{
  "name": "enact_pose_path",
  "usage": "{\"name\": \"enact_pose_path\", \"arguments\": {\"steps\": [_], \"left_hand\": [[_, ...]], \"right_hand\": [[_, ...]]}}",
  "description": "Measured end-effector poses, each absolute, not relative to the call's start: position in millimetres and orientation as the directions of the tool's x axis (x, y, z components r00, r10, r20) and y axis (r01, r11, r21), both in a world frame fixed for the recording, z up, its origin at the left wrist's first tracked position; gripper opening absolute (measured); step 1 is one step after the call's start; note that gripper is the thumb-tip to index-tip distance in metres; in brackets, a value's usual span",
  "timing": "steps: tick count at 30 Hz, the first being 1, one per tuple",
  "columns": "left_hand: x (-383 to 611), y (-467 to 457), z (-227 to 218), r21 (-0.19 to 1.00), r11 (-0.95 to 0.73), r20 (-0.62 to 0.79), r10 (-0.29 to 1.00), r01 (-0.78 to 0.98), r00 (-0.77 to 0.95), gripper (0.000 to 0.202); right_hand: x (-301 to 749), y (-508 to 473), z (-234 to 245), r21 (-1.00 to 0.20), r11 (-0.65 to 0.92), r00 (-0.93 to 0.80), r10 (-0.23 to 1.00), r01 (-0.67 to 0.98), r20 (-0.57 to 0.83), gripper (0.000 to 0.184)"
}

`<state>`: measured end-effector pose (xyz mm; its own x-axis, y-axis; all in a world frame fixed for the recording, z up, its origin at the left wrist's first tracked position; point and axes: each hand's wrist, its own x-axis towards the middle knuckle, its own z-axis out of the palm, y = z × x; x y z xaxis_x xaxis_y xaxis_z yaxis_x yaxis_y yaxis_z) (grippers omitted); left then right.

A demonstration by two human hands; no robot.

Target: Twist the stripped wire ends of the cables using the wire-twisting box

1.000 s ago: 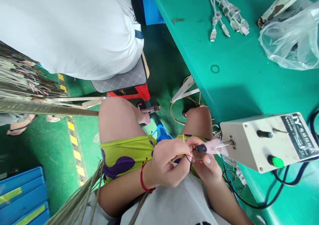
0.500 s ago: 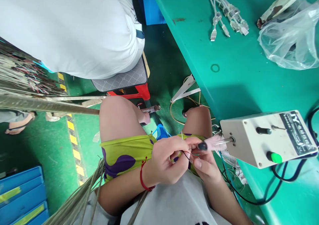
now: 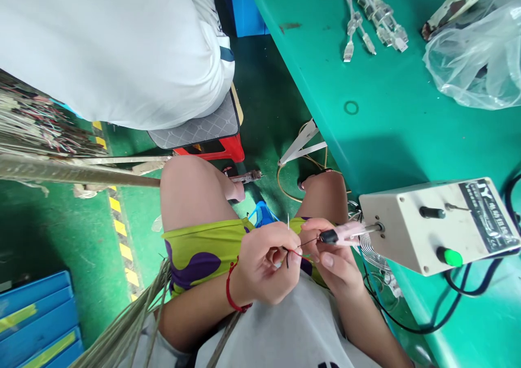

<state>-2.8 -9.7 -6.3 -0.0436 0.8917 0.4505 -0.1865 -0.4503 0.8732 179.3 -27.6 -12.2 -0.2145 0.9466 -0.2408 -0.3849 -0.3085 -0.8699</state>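
Observation:
My left hand (image 3: 271, 262), a red band at its wrist, pinches thin wires (image 3: 296, 251) between thumb and fingers. Red, black and white ends stick out of the grip. One dark wire stretches from those fingertips to the black tip (image 3: 329, 236) of a spindle wrapped in pale pink material (image 3: 350, 233). Around that tip, my right hand (image 3: 331, 259) has its fingers loosely curled, with the thumb apart from the index finger; its other fingers are partly hidden. The spindle comes out of a white box machine (image 3: 402, 221) with a knob, a toggle switch and a lit green button.
White USB cables (image 3: 380, 20) and a clear plastic bag (image 3: 476, 58) lie on the green table (image 3: 386, 124). A person in white (image 3: 134, 48) sits on a red stool (image 3: 232, 148) ahead. Bundled cables (image 3: 134, 313) hang at my left, near blue crates (image 3: 36, 319).
My left hand has shifted slightly left, away from the spindle, and a dark wire now shows stretched to the black tip. My right thumb has come away from the wires.

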Motion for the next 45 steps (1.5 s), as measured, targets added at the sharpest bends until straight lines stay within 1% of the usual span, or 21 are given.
{"name": "enact_pose_path", "arguments": {"steps": [4, 8, 10, 12, 15, 18, 20, 22, 26, 33, 40, 42, 45], "left_hand": [[-2.0, -7.4, -6.3, 0.878, -0.45, 0.451, 0.892, -0.164, -0.031, 0.015], [0.0, -3.4, -4.6, 0.858, -0.499, 0.497, 0.866, -0.125, -0.051, 0.013], [1.2, -2.2, -4.1, 0.852, -0.51, 0.506, 0.86, -0.118, -0.064, 0.012], [2.2, -1.5, -4.0, 0.851, -0.511, 0.507, 0.86, -0.122, -0.062, 0.012], [3.5, -0.7, -3.6, 0.85, -0.509, 0.509, 0.86, -0.132, -0.04, 0.014], [4.7, 0.2, -3.0, 0.851, -0.505, 0.507, 0.862, -0.141, -0.029, 0.016], [5.4, 0.8, -2.6, 0.853, -0.504, 0.506, 0.862, -0.136, -0.029, 0.014], [6.1, 1.8, -2.3, 0.852, -0.506, 0.507, 0.861, -0.132, -0.027, 0.012], [8.1, 4.1, -1.7, 0.854, -0.497, 0.502, 0.865, -0.153, -0.009, 0.014], [11.2, 5.0, -5.6, 0.866, -0.462, 0.474, 0.88, -0.192, 0.022, 0.013], [9.4, 5.1, -5.8, 0.883, -0.437, 0.451, 0.891, -0.17, 0.051, 0.015], [9.7, 5.5, -5.5, 0.886, -0.432, 0.446, 0.893, -0.169, 0.057, 0.015], [10.2, 5.7, -5.7, 0.884, -0.431, 0.447, 0.893, -0.18, 0.059, 0.017]], "right_hand": [[177.7, -28.1, -14.4, -0.863, -0.305, -0.202, 0.949, -0.404, -0.241, 0.047], [172.2, -26.1, -3.3, -0.897, -0.15, 0.023, 0.984, -0.416, -0.175, 0.056], [170.2, -23.4, 5.9, -0.902, -0.116, 0.078, 0.984, -0.416, -0.162, 0.056], [169.2, -19.8, 15.3, -0.888, -0.136, 0.067, 0.981, -0.44, -0.183, 0.053], [168.1, -13.9, 26.6, -0.835, -0.176, 0.041, 0.972, -0.521, -0.23, 0.046], [165.6, -10.5, 31.4, -0.781, -0.194, -0.018, 0.973, -0.593, -0.228, 0.046], [163.4, -10.8, 29.4, -0.764, -0.205, -0.042, 0.973, -0.611, -0.227, 0.045], [161.4, -12.9, 23.9, -0.76, -0.218, -0.043, 0.969, -0.612, -0.244, 0.046], [159.0, -16.3, 11.8, -0.784, -0.216, -0.023, 0.968, -0.582, -0.249, 0.056], [156.9, -11.4, 13.6, -0.822, -0.17, 0.035, 0.974, -0.543, -0.225, 0.047], [157.4, -10.1, 16.1, -0.813, -0.164, 0.007, 0.979, -0.559, -0.203, 0.044], [158.2, -10.5, 15.0, -0.813, -0.177, 0.0, 0.977, -0.554, -0.212, 0.045], [161.6, -11.7, 11.0, -0.817, -0.193, -0.011, 0.975, -0.544, -0.224, 0.052]]}}
